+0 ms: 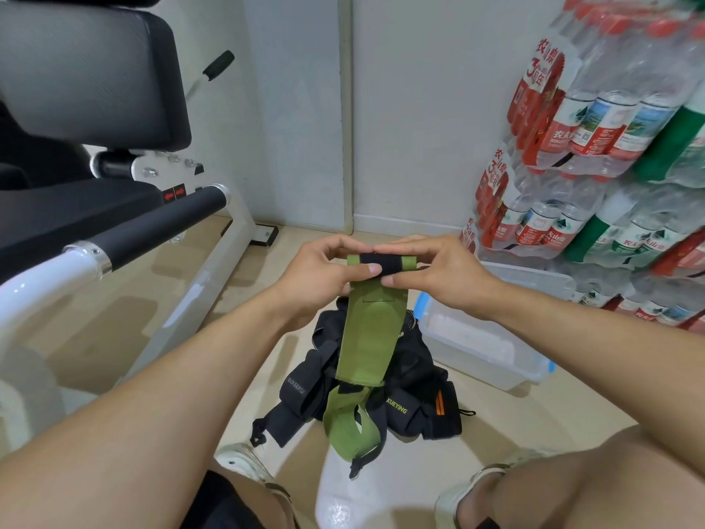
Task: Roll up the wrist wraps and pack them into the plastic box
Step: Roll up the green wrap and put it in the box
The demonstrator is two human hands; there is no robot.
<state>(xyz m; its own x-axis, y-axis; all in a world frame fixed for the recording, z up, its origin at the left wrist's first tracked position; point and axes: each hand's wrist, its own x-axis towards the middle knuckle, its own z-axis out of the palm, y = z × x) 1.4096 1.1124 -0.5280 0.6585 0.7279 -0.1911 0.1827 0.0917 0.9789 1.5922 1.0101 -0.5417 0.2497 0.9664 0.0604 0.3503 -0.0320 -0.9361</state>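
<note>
Looking down past my knees, I see nearest to me the pile of dark wrist wraps [416, 391] lying on the floor [515, 425], with the loose tail of the green wrist wrap [366, 337] trailing down onto it. From there the green band runs straight up, away from me, to both hands, so its long axis points from the pile toward the roll, while the roll itself lies crosswise, left to right. My left hand [324, 276] pinches the left part of that started roll, thumb laid over its black band, and my right hand [438, 273] pinches the right part, fingers curled round it; the two thumbs nearly meet at the middle. Both hands are equally near the roll, so I judge the next turn must wind the hanging length upward evenly, keeping the edges in line. Beyond and to the right of my right wrist sits the plastic box [526, 372], open, on the floor, just beside the pile; the right hand is the nearer one to it. Packs of bottled water [595, 120] stand behind it.
</note>
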